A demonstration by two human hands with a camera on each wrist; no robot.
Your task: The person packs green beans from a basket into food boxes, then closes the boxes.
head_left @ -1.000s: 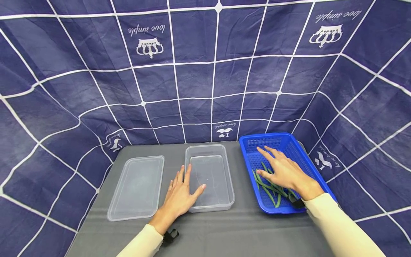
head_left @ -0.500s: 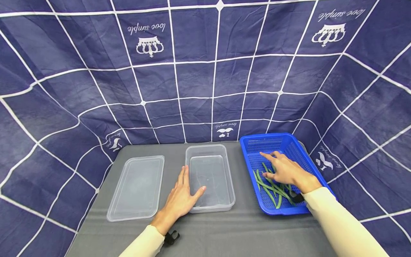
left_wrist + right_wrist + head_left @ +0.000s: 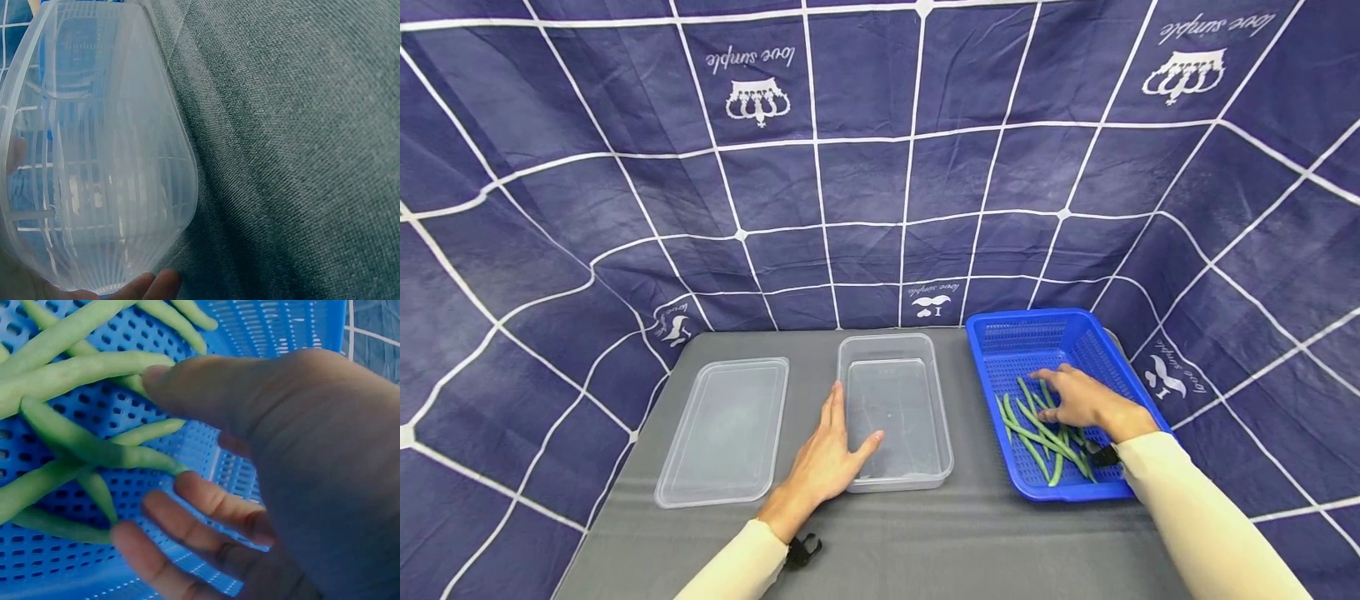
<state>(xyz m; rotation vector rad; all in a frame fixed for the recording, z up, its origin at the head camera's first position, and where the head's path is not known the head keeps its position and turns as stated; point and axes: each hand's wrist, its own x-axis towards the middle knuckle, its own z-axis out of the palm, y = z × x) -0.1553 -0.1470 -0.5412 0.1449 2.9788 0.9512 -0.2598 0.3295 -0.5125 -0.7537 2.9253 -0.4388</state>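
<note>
My right hand (image 3: 1078, 400) reaches down into a blue perforated basket (image 3: 1060, 493), fingers loosely bent and apart over several green beans (image 3: 1030, 429). In the right wrist view the thumb tip is right at the end of one green bean (image 3: 81, 372), and the other fingertips (image 3: 194, 484) hang near the tips of more beans, nothing gripped between them. My left hand (image 3: 823, 458) lies along the left side of a clear plastic container (image 3: 891, 417), fingers straight and thumb over the rim. Seen from the left wrist, fingers (image 3: 162, 284) touch or nearly touch the container's outer wall (image 3: 144, 156).
A flat translucent lid (image 3: 726, 433) lies on the grey tablecloth (image 3: 925, 542) left of the container. Behind and at both sides hangs a blue curtain (image 3: 865, 183) with white grid lines. The basket's back edge stands close to this curtain.
My right hand has lowered into the basket toward the beans, its fingers drawing closer together. My left hand stays beside the container, its fingers now closer together; the head view has shifted slightly.
</note>
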